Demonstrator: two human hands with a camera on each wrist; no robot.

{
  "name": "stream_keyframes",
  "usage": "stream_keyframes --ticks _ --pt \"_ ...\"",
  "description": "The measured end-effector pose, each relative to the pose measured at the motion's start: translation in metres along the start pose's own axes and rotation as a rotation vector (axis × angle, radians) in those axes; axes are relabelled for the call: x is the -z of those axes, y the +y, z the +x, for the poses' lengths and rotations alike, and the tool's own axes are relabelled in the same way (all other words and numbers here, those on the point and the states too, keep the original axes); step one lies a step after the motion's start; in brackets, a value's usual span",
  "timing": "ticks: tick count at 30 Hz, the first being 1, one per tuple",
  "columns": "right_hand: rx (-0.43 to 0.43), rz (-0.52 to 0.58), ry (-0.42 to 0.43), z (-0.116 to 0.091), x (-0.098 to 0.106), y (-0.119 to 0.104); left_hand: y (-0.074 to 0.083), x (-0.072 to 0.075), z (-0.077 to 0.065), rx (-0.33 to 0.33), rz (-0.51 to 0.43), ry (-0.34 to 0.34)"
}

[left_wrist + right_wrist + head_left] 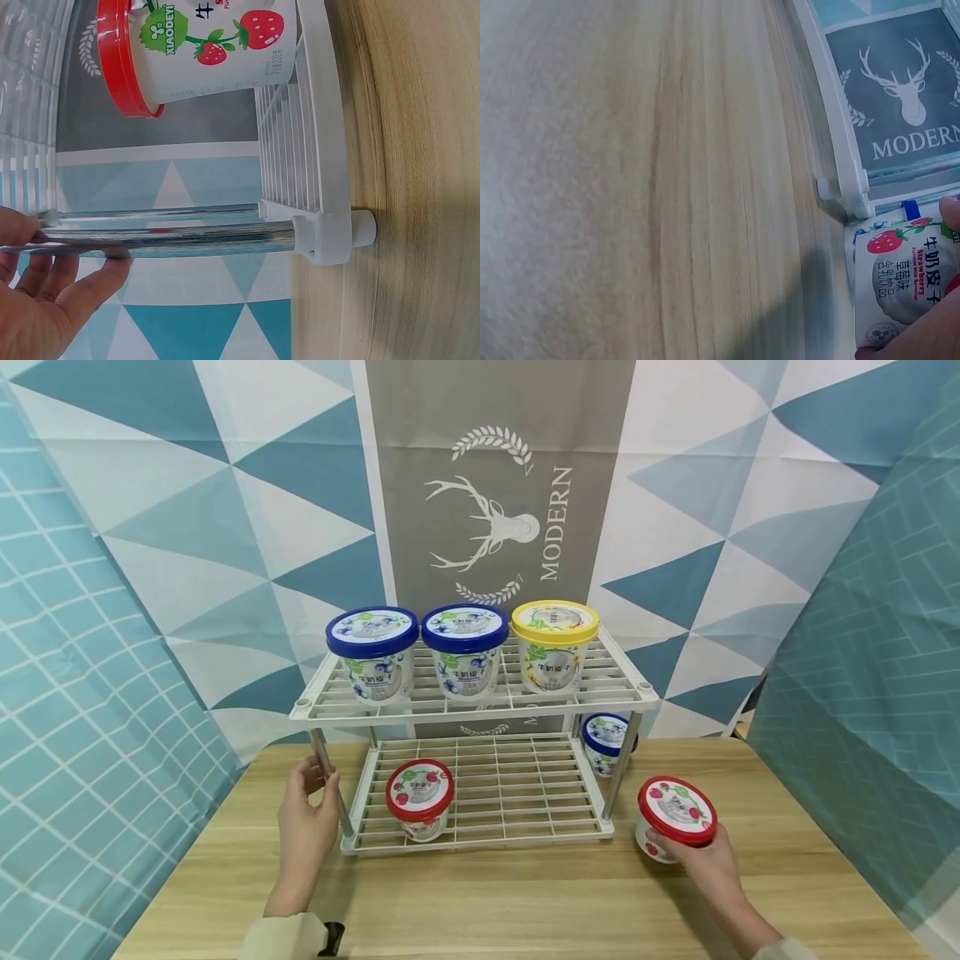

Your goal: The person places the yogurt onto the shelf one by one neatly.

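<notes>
My left hand holds the front left metal post of a white two-tier rack, its thumb and fingertips on either side of the post. At the right, beyond the rack, my right hand grips a red-lidded strawberry tub by its side. In the right wrist view, fingers wrap that tub's printed wall. Another red-lidded tub stands on the lower shelf's left part. Two blue-lidded tubs and a yellow-lidded tub line the upper shelf.
One more blue-lidded tub stands on the wooden table behind the rack's front right post. A patterned cloth with a deer print hangs behind the rack. Blue tile-patterned sheets flank the table.
</notes>
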State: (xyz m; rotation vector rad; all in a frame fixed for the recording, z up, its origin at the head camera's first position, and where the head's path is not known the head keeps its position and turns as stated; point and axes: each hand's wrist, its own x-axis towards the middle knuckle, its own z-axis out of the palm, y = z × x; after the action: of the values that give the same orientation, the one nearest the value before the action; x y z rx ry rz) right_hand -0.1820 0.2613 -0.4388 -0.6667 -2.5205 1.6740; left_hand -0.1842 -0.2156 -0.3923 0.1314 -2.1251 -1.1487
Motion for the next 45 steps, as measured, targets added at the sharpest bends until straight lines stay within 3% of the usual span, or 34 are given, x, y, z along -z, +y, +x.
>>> stream_keyframes --ticks 11,45 --pt "0.021 -0.049 -0.028 -0.007 -0.003 -0.003 -0.002 0.0 0.0 0.007 -0.002 -0.009" --pt "0.069 -0.055 -0.086 -0.033 -0.013 -0.014 -0.002 0.001 0.0 0.022 -0.007 -0.013"
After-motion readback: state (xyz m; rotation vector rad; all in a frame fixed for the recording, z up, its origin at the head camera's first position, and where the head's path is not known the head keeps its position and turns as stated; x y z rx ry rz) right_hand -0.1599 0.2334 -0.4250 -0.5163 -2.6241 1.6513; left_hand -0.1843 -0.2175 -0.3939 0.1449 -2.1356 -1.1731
